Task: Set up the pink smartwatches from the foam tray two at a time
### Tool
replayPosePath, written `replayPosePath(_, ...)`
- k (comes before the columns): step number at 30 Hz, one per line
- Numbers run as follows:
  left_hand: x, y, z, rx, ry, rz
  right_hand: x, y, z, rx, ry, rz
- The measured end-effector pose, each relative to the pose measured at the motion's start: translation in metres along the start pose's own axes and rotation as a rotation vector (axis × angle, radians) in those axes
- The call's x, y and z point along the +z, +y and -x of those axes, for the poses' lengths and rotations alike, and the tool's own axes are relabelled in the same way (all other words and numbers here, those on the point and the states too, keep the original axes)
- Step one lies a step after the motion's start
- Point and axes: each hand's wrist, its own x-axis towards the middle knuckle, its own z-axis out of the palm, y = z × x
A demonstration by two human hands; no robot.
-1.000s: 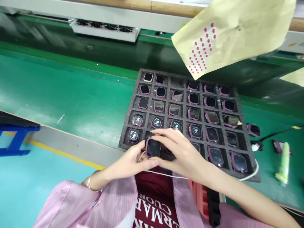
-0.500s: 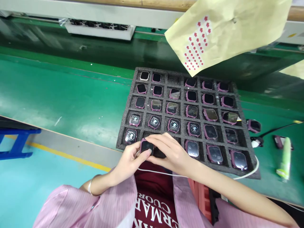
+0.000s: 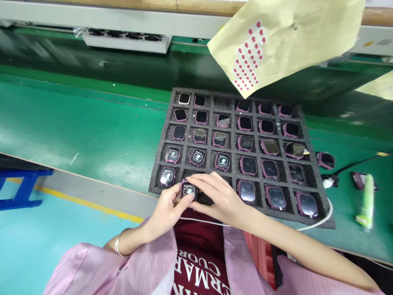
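Observation:
A purple-framed watch [image 3: 188, 189] with a lit dial is held between both hands, over the near edge of a dark foam tray [image 3: 155, 180]. My left hand [image 3: 167, 209] grips it from the left, thumb on the lower part of its screen. The fingers of my right hand [image 3: 216, 196] close on its top and right side. Rows of similar watches sit in the tray's compartments. A few show lit dials, such as the watch [image 3: 167, 175] left of my hands; most screens are dark. My right hand partly hides the compartments beneath it.
Yellow paper with red arrow stickers [image 3: 288, 41] hangs over the tray's back edge. Right of the tray lie a loose watch [image 3: 326, 160], a black cable and a light green tool [image 3: 367, 203]. A white cable [image 3: 319, 223] runs along the near side. A blue stool [image 3: 21, 188] stands at left.
The held watch's screen has gone from dark to a lit dial. One watch in the tray's fourth row has gone dark. The view has shifted slightly; both hands keep their hold.

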Motion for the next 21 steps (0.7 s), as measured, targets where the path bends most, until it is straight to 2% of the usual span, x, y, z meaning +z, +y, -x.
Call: replayPosePath(21, -0.0006, -0.0002, 0.0002, -0.006, 0.003, -0.029, -0.0028, -0.0019, -0.0041, 0.032, -0.032, -0.003)
